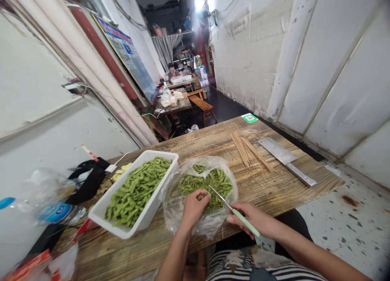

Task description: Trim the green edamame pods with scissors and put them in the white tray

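Observation:
My left hand (194, 206) reaches into a clear plastic bag (173, 199) of green bean pods (217, 181), its fingers curled on a pod. My right hand (252, 219) is closed round the pale green handles of scissors (231, 209), whose blades point up and left over the bag. A white rectangular tub (143, 220) heaped with more green pods sits just left of the bag. All rest on a worn wooden table (274, 187).
A bundle of bamboo skewers (248, 153) and a steel cleaver (284, 160) lie at the table's right. A water bottle (57, 213) and black strap (88, 179) are at the left. Another person sits at far tables (179, 83) down the aisle.

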A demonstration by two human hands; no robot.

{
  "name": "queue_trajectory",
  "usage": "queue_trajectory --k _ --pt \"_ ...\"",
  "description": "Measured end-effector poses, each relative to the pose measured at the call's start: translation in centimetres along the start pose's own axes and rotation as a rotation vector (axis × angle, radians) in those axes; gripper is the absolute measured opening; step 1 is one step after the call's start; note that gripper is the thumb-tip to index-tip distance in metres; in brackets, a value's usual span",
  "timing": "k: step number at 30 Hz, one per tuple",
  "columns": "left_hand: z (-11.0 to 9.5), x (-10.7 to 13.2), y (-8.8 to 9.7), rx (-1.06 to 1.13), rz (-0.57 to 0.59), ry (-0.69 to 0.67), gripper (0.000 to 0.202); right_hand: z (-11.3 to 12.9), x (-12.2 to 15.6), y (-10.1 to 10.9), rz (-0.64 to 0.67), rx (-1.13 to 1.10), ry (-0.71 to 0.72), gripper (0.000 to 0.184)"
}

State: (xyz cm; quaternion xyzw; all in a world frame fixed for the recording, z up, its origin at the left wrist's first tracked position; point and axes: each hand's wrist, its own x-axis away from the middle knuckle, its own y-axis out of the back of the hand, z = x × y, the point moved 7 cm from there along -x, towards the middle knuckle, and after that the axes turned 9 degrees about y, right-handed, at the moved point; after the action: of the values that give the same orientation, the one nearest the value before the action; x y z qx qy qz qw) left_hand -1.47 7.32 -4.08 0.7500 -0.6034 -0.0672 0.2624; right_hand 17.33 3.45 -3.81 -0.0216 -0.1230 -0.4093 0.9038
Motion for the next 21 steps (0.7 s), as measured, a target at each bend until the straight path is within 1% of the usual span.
queue_trajectory --k 2,3,5,7,9,12,14,17,21 --pt "0.1 0.0 0.5 0.208 0.003 0.053 0.023 -0.1 0.0 0.0 -0.001 0.01 -0.001 0.048" --pt "0.3 0.1 0.5 0.297 0.03 0.1 0.028 -0.2 0.0 0.0 0.004 0.021 0.002 0.048" --pt "0.4 0.3 -0.1 0.44 0.128 0.186 0.035 -0.1 0.1 0.0 0.019 0.059 0.015 0.048" --pt "0.3 0.6 -0.5 0.523 0.199 0.216 0.039 0.1 0.2 0.0 0.034 0.108 0.042 0.047" --pt "0.1 0.8 -0.5 0.527 0.181 0.202 0.043 0.7 0.4 0.0 0.036 0.154 0.077 0.047" --pt "0.0 0.8 0.1 0.436 0.086 0.164 0.046 1.4 0.5 0.1 0.016 0.203 0.128 0.045" --pt "-0.1 0.8 0.4 0.374 0.057 0.134 0.044 1.8 0.5 0.2 0.01 0.233 0.151 0.043" --pt "-0.4 1.0 0.7 0.324 0.063 0.107 0.039 1.9 0.5 0.3 0.007 0.277 0.178 0.042" --pt "-0.7 1.3 0.3 0.347 0.14 0.129 0.035 1.7 0.2 0.6 -0.006 0.282 0.2 0.037"
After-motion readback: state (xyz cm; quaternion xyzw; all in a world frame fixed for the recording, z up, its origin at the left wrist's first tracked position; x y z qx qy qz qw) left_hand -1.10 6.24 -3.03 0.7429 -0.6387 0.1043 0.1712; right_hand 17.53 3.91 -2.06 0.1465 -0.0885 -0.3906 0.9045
